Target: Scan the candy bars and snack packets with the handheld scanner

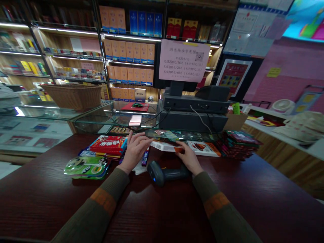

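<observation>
A slim white-and-orange box (163, 146) spans the gap between my hands over the counter. My right hand (189, 158) pinches its right end between thumb and fingers. At its left end is my left hand (136, 148), fingers stretched out and apart, the nearest fingertip touching or almost touching the box. A dark barcode scanner (162, 173) lies just in front of my hands, showing a small blue light. Beyond my right hand rests another white-and-orange package (202, 148). Beside my left hand are red snack packs (107, 145), a green panda-printed pack (87, 166) and a narrow purple pack (145, 158).
A stack of dark red-and-green packets (239, 143) stands at the right. Behind the counter (152, 216) are a glass case (101, 116), a lit phone (135, 120) and a register (194, 104) with a paper sign. A wicker basket (73, 94) sits at the back left.
</observation>
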`<control>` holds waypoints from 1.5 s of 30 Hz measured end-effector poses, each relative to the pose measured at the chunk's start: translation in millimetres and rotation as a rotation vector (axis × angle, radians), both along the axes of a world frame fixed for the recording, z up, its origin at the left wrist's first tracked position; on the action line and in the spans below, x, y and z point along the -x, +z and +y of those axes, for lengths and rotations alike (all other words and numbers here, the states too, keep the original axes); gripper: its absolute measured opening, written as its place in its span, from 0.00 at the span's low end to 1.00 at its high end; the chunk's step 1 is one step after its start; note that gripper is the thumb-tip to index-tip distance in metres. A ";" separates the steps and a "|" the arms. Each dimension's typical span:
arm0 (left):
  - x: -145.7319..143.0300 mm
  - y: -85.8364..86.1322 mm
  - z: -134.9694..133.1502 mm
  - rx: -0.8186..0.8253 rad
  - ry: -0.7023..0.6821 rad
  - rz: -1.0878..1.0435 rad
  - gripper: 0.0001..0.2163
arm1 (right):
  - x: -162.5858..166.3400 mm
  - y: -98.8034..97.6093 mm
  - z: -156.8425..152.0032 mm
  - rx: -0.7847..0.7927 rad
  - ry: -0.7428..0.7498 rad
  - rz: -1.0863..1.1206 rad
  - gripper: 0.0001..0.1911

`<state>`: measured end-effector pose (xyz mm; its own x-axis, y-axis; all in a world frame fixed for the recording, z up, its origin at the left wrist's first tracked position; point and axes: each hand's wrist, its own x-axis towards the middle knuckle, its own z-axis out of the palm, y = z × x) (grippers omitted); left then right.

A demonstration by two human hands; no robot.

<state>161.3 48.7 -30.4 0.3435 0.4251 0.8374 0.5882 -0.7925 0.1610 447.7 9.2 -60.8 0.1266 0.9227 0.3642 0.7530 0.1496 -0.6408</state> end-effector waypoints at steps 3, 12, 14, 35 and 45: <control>-1.1 1.9 -3.2 0.019 0.008 0.037 0.13 | -2.6 -4.0 3.3 -0.045 0.003 0.046 0.27; -2.9 0.0 -6.6 -0.006 0.040 0.103 0.12 | -4.3 -9.4 9.5 -0.088 -0.091 0.018 0.35; 0.4 -1.1 -5.1 -0.032 0.082 0.086 0.12 | -3.0 -5.3 4.3 -0.124 -0.118 0.001 0.37; 11.6 -4.6 -5.3 -0.147 0.185 0.159 0.13 | 16.8 14.8 -65.8 0.032 0.539 -0.383 0.44; 5.7 -7.0 -6.9 -0.184 0.223 0.169 0.12 | 5.6 19.3 -64.5 -0.067 0.470 -0.322 0.33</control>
